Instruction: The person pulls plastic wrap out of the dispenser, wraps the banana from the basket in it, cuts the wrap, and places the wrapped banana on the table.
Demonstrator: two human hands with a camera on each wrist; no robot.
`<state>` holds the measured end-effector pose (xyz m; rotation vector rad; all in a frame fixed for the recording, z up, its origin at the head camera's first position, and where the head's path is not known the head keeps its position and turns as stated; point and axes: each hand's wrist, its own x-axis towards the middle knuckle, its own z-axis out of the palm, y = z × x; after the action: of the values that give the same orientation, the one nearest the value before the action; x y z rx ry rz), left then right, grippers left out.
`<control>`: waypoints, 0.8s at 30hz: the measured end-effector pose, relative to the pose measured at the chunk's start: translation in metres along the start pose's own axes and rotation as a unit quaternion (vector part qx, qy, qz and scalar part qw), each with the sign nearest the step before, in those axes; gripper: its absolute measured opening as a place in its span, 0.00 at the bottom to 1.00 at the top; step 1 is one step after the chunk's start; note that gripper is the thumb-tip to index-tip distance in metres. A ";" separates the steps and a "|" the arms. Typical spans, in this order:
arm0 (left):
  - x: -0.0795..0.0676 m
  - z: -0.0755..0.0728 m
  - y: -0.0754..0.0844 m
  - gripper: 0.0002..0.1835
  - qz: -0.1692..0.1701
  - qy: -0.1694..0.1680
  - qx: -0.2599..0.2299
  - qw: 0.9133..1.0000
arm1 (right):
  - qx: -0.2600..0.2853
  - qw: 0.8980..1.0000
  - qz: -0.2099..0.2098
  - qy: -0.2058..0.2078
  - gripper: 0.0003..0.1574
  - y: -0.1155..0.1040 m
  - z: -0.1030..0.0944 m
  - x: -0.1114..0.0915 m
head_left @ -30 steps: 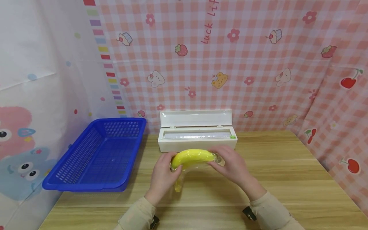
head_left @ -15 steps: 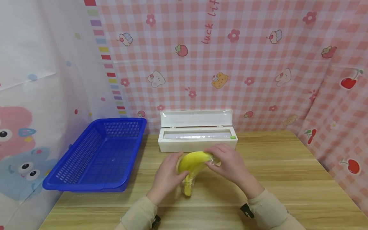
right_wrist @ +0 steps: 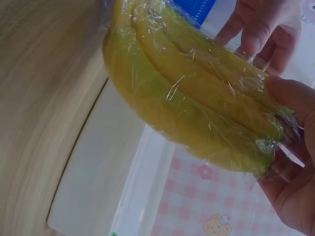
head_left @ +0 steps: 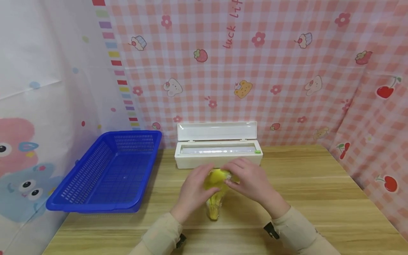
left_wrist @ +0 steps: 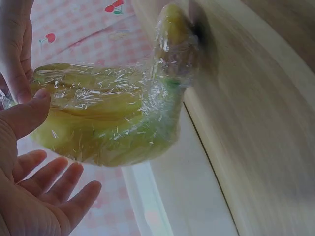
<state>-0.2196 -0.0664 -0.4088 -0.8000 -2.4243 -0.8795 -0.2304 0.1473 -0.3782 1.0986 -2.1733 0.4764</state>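
A bunch of bananas [head_left: 216,191] wrapped in clear cling film is held over the table in front of the white box, its stem end angled down toward me. My right hand [head_left: 248,177] grips the tip end, thumb on the near side and fingers behind, as the right wrist view shows on the wrapped bananas [right_wrist: 192,93]. At the left side of the bunch is my left hand [head_left: 196,189]. In the left wrist view this left hand [left_wrist: 39,191] has its thumb at the film while the other fingers spread loosely below the fruit.
Behind the hands stands a white cling film dispenser [head_left: 218,161], its lid raised and a green slider at its right. A blue plastic basket [head_left: 137,202] sits on the left of the wooden table [head_left: 302,198]. Patterned cloth [head_left: 223,71] hangs at the back and sides.
The bunch has turned so that its stem end now points more toward me. My left hand has shifted right, closer to the right hand, and its fingers have loosened.
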 end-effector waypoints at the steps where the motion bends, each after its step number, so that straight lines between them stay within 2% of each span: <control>1: 0.001 0.001 0.001 0.41 0.000 0.001 0.000 1.000 | 0.001 1.000 0.001 -0.004 0.24 -0.001 -0.001 0.001; 6: 0.004 0.004 0.002 0.39 -0.003 0.005 -0.004 1.000 | -0.003 1.000 -0.001 -0.014 0.25 -0.004 -0.003 0.003; 18: 0.004 0.007 0.002 0.28 -0.012 0.011 -0.032 0.999 | 0.006 1.000 -0.014 -0.010 0.28 -0.009 -0.001 0.007; 24: 0.001 0.008 0.000 0.26 -0.004 0.036 -0.038 0.999 | 0.060 0.997 -0.040 0.035 0.31 -0.001 -0.001 0.006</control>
<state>-0.2223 -0.0606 -0.4136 -0.7728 -2.3463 -0.9911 -0.2321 0.1440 -0.3734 1.2115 -2.0536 0.6066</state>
